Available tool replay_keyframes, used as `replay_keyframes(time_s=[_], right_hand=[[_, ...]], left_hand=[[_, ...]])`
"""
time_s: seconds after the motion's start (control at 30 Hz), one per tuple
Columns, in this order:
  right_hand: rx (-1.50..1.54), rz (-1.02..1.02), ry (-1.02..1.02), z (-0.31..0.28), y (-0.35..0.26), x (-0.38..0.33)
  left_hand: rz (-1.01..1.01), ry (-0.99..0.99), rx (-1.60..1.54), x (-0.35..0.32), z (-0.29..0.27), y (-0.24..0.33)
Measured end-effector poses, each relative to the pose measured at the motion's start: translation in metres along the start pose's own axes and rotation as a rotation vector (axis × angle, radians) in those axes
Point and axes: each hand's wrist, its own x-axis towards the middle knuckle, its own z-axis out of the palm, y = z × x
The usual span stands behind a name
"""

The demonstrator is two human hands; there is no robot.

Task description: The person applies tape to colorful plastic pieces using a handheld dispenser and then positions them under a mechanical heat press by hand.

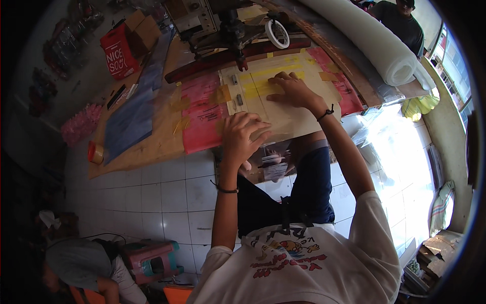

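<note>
left hand (242, 136): fingers spread and curled, pressed flat on the near edge of a pale sheet (283, 96) on the work board; it clamps nothing that can be seen.
right hand (293, 90): apart from the left, farther up the same sheet, palm down, fingertips beside strips of yellow tape (263, 87); open, holding nothing.
pale sheet: under both hands, its near edge at the board's front lip, just above the person's knees.
hidden: whether a clear film lies over the sheet is hard to tell; what sits under either palm is covered. small printed packets (275, 164) below the left hand are half lost behind the wrist and in shadow.
machine (223, 30): dark metal, beyond the right hand's fingertips, its top cut off by the frame edge; a tape roll (277, 33) rests beside it.
edges: pink patches (202, 114) left of the left hand, a blue sheet (132, 114) farther left; a white foam roll (369, 40) runs right of the right hand, close to the board's far corner.
open room: tiled floor (162, 197) lies bare below and left of the left forearm; bright glare washes out the floor right of the right arm.
others: a person stands beyond the foam roll, partly cropped; another crouches at lower left near a small stool (152, 259), dim and unclear.
</note>
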Motion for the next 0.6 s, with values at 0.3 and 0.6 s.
replay_keyframes(time_s=[0.3,0.6], right_hand=[[0.196,-0.045,-0.502,-0.010,0.016,0.033],[1.119,0.176,-0.096,-0.063,-0.045,-0.015]], left_hand=[[-0.188,0.005,-0.121,0.009,-0.001,0.001],[-0.521,0.112,-1.045,0.043,-0.017,0.004]])
